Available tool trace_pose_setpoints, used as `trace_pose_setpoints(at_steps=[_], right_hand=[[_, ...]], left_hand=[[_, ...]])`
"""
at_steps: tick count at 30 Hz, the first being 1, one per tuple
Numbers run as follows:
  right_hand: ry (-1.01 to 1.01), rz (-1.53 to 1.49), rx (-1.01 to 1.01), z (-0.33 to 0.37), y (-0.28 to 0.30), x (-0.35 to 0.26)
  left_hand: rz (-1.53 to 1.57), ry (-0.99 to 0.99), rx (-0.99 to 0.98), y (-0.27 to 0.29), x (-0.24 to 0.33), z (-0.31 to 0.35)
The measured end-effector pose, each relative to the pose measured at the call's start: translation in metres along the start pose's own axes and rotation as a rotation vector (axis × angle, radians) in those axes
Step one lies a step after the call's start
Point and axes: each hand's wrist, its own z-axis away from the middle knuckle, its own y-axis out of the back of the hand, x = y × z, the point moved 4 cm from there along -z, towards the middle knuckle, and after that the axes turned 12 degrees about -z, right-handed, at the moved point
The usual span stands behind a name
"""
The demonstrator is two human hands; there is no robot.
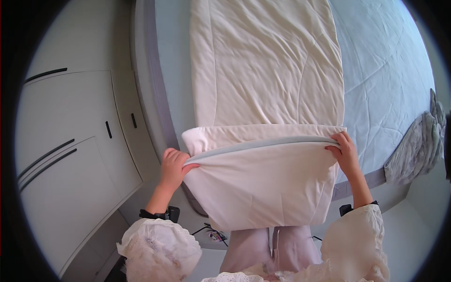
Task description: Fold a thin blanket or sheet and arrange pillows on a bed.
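Note:
A cream quilt (268,61) lies in a long folded strip down the bed, and its near end is lifted and doubled over toward me. At the left corner of that folded end, my left hand (174,167) pinches the cloth between thumb and fingers. My right hand (343,149) grips the opposite corner the same way. Between the two hands runs a pale grey-blue edge of the quilt, bowed slightly upward. Below it the near flap hangs over the bed's front edge, in front of my legs.
Under the quilt is a light blue bed sheet (376,70) with a grey border. A crumpled grey cloth (416,145) hangs at the bed's right corner. White cabinets (70,127) with black handles stand along the left. A small dark patterned item (216,236) lies on the floor near my legs.

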Motion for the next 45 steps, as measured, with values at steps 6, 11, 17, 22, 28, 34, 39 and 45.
trace_pose_setpoints(at_steps=[6,11,17,22,28,34,39,45], right_hand=[[0.042,-0.030,0.020,-0.013,0.020,0.011],[0.257,0.346,0.072,-0.024,-0.002,-0.004],[0.281,0.375,-0.068,-0.020,-0.002,-0.017],[-0.036,-0.054,-0.340,0.014,0.032,-0.041],[-0.116,0.288,-0.509,-0.021,0.069,-0.004],[0.080,0.538,-0.415,-0.033,0.034,0.008],[0.062,0.622,-0.289,-0.043,0.038,0.013],[-0.262,0.170,-0.418,-0.038,0.036,0.019]], left_hand=[[-0.054,-0.083,0.102,0.028,0.013,-0.023],[-0.031,-0.104,-0.038,-0.013,0.001,-0.067],[-0.088,-0.135,-0.178,-0.010,0.013,-0.059],[-0.056,-0.402,0.003,0.043,0.034,-0.013],[0.124,-0.218,-0.544,0.040,0.043,-0.048],[-0.173,-0.235,-0.620,-0.007,0.032,-0.081],[-0.306,-0.205,-0.541,-0.022,0.026,-0.092],[0.029,-0.130,-0.495,-0.016,0.027,-0.067]])
